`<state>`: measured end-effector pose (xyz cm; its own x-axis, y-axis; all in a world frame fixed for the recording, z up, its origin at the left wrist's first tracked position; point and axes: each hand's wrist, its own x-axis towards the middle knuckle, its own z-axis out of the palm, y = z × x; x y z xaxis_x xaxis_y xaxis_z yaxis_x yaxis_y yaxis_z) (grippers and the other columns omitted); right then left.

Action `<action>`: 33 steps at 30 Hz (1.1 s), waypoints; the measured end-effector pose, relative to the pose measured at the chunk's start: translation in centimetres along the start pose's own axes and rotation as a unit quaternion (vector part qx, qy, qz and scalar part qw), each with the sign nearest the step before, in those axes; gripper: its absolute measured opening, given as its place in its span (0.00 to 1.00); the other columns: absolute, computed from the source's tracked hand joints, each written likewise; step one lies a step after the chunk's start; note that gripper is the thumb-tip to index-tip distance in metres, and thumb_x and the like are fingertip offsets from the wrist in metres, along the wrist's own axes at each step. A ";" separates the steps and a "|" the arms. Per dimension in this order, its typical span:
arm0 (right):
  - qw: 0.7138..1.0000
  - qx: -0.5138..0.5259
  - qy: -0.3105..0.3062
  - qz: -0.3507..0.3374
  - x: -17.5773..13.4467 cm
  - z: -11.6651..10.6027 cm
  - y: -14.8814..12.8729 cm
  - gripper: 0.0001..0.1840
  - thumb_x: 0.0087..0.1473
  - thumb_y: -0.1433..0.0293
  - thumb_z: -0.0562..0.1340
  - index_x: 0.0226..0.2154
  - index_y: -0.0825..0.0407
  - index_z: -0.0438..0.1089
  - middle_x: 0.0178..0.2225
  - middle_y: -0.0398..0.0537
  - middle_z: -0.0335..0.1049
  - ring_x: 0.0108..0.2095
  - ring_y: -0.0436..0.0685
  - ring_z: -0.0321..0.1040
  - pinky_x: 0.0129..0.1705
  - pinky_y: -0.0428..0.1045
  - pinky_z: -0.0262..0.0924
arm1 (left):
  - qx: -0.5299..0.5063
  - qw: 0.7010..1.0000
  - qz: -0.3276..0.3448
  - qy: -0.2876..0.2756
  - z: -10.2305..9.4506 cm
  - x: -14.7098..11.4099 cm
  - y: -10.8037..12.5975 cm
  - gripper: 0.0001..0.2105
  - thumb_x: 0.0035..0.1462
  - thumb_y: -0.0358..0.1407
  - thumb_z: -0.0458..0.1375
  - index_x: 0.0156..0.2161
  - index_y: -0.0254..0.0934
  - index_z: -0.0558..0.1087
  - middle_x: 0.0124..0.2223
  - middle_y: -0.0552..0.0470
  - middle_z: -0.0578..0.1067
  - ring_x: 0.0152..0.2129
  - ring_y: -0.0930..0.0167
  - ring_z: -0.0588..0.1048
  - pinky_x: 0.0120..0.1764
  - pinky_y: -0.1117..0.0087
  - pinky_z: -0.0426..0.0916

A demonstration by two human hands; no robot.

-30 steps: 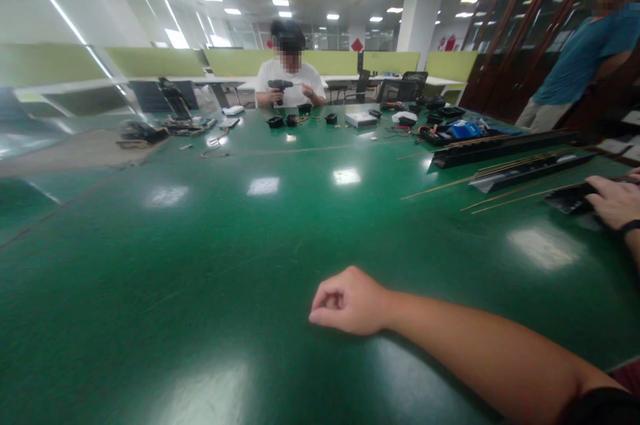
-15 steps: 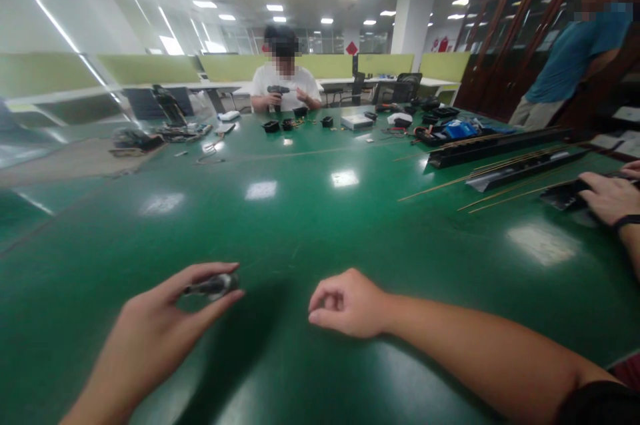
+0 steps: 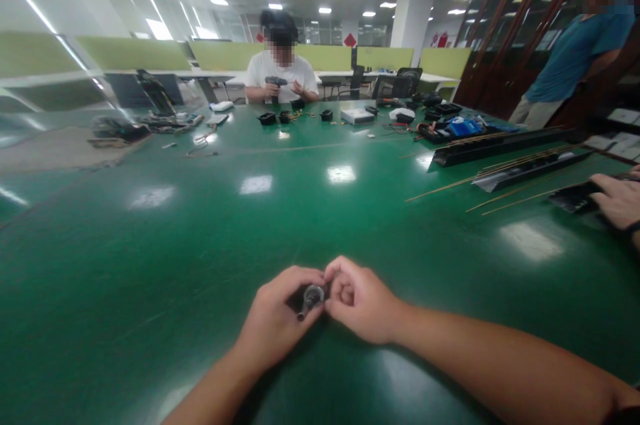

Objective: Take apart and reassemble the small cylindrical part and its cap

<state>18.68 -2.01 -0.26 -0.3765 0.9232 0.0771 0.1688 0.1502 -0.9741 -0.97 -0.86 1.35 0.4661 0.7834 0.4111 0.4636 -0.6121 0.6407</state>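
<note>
- From where I stand, the work in hand looks like close fingertip work: the left hand and the right hand meet over the bare green glossy worktop, with one small piece between them.
- That piece is a small round grey-and-dark part, shiny like metal or clear plastic, with a short tube-like stub pointing down toward the wearer. Its finer make is too small for me to tell.
- The left grip is clamped on it, thumb below and fingers above, so the part sits right inside that hold, its rounded end facing the right hand.
- The right grip is curled, thumb and forefinger tips right at the part's far edge. Whether they pinch it, or something hidden behind, I cannot tell.
- I'd judge the next move calls for a steady left hold and a light, precise right pinch, since the part is little and its rounded side might slip.
- Well apart, across the worktop, a co-worker in a white T-shirt holds a dark pistol-shaped power drill.
- Off to the right, another person's hand rests at a black channel-shaped piece, near thin yellowish rods.
</note>
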 end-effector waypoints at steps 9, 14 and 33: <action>1.000 0.003 -0.014 0.006 -0.4 0.0 0.0 0.14 0.52 0.75 0.64 0.41 0.50 0.62 0.23 0.33 0.63 0.20 0.45 0.56 0.23 0.42 0.50 | -0.056 0.995 -0.082 -0.003 0.5 -0.5 0.3 0.18 0.52 0.29 0.63 0.48 0.43 0.69 0.44 0.55 0.79 0.41 0.71 0.80 0.44 0.76 0.73; 1.000 -0.001 -0.017 0.008 -0.4 0.1 0.0 0.15 0.52 0.75 0.65 0.43 0.50 0.63 0.23 0.33 0.63 0.20 0.45 0.57 0.23 0.42 0.51 | -0.050 0.995 -0.084 -0.012 0.5 -0.5 0.4 0.23 0.52 0.29 0.62 0.54 0.44 0.66 0.44 0.54 0.80 0.42 0.70 0.80 0.47 0.72 0.73; 1.000 -0.014 -0.020 0.009 -0.4 -0.2 -0.4 0.21 0.53 0.74 0.64 0.50 0.50 0.63 0.22 0.33 0.63 0.20 0.46 0.58 0.23 0.42 0.51 | -0.082 0.984 -0.161 0.010 0.4 -0.1 0.7 0.11 0.55 0.37 0.64 0.40 0.39 0.67 0.38 0.53 0.79 0.37 0.68 0.79 0.40 0.70 0.72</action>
<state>18.93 -2.39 0.14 -0.4095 0.9109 0.0511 0.2006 0.1445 -0.9690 -0.45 -1.42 1.47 0.2985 0.9370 0.1817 0.4569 -0.3075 0.8347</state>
